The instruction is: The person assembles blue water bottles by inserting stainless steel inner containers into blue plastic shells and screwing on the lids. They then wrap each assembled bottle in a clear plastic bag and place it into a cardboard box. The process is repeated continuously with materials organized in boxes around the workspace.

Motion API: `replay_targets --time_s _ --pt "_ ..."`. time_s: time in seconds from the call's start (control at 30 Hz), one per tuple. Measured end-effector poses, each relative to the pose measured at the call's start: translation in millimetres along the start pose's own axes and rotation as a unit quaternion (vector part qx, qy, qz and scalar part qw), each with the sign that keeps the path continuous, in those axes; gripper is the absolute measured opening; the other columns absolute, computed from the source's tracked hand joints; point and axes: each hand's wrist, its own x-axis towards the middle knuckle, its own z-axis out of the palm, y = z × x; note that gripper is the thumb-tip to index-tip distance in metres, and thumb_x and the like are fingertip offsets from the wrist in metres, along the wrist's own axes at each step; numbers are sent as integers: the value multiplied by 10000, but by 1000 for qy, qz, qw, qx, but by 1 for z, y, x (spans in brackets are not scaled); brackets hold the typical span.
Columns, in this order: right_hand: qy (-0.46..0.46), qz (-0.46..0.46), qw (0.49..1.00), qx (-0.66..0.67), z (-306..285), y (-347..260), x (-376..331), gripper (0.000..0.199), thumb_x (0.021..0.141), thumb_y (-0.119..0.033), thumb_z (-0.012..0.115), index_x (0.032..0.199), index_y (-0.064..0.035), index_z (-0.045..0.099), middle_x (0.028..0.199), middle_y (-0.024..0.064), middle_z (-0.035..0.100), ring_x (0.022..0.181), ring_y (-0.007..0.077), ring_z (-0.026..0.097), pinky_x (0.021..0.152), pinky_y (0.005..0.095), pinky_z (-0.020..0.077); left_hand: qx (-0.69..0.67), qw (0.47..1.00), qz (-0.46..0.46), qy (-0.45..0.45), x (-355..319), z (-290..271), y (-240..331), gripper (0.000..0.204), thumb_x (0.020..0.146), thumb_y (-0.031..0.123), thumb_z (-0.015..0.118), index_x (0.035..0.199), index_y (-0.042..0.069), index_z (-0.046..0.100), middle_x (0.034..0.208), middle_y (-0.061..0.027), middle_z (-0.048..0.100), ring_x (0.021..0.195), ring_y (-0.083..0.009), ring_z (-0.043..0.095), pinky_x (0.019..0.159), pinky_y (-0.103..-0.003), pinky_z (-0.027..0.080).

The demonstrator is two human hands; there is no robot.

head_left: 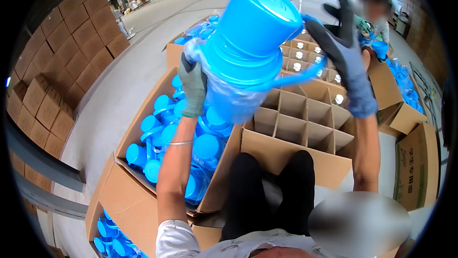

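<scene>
A big blue plastic lid (250,34) with a clear plastic bag around its lower part is raised in front of me. My left hand (193,86), in a grey glove, grips the bagged lower edge on its left side. My right hand (346,62), in a blue-grey glove, is up at the right of the lid with its fingers spread; a thin blue strap runs from the lid toward it. Under the lid stands a cardboard box with a grid of dividers (305,115). Small white-capped items fill its far cells and the near cells are hollow.
An open carton of blue caps and lids (162,139) sits at my left, another (112,239) at the lower left. Stacked brown boxes (62,57) line the left wall. A person (372,15) works behind more cartons at the upper right. My dark-trousered knees (272,186) are below.
</scene>
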Motion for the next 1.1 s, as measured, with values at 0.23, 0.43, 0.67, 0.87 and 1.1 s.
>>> replay_targets --time_s 0.23,0.43,0.67,0.87,1.1 --pt "-217 -103 967 82 -70 -74 -36 939 669 -303 763 1452 -50 310 1477 152 345 1365 272 342 1116 438 284 -384 764 -323 -404 -100 45 31 405 977 234 499 1326 30 466 1228 -129 577 1077 -219 584 953 -349 466" --pt "-214 142 966 41 -36 -43 -158 497 762 -282 782 1119 -20 555 1085 131 583 995 215 591 862 344 491 -342 698 -403 -483 -225 47 10 490 987 293 491 1400 50 387 1326 -121 515 1151 -210 547 1004 -358 443" --pt "-182 227 956 33 4 32 -188 454 829 -307 715 1157 -31 565 1018 139 627 962 241 617 851 353 505 -381 725 -373 -437 -150 46 27 599 944 370 572 1431 83 373 1342 -98 512 1195 -182 523 998 -366 460" --pt "-65 262 954 131 54 94 -134 323 890 -181 646 1157 -16 571 1054 110 639 971 168 613 845 304 500 -329 692 -455 -454 -98 53 4 698 919 338 621 1476 92 280 1315 -84 503 1094 -195 571 871 -343 531" --pt "-180 146 968 97 111 158 -104 403 900 -205 624 1257 -36 542 1174 135 596 1067 202 569 915 325 468 -183 867 -322 -334 -61 56 -62 683 867 206 687 1439 38 353 1293 -96 522 1119 -204 560 930 -357 510"
